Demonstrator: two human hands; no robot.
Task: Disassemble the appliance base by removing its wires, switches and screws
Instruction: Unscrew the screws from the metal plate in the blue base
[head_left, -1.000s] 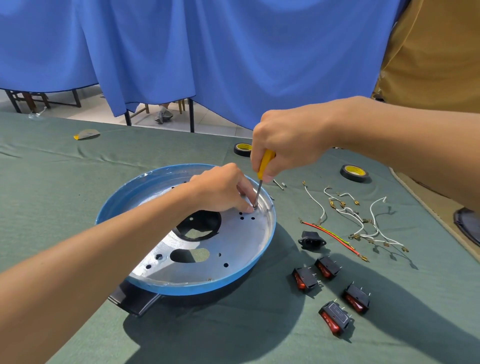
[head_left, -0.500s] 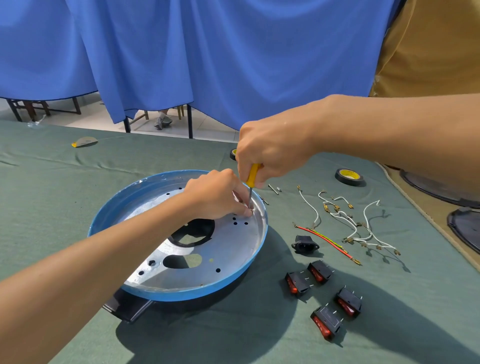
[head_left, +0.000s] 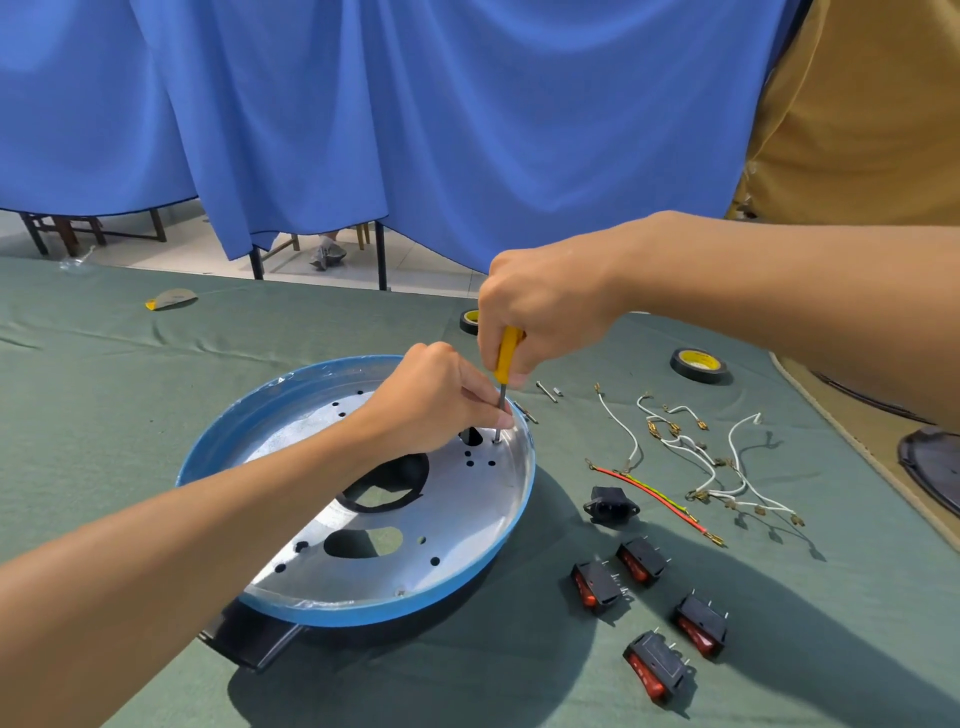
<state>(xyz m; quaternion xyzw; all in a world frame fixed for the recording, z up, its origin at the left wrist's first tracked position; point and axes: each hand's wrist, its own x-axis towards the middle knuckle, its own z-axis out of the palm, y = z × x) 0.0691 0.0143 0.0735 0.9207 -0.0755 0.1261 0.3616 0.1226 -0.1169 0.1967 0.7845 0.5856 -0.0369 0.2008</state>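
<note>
Inside the base, screwdriver upright (tip down)

2 forearms show, both uncovered to the frame's edges: the left forearm runs in from the lower left corner, the right forearm from the right edge. The left hand and right hand are bare. Whether the mustard-brown cloth at upper right is this person's clothing cannot be told.
</note>
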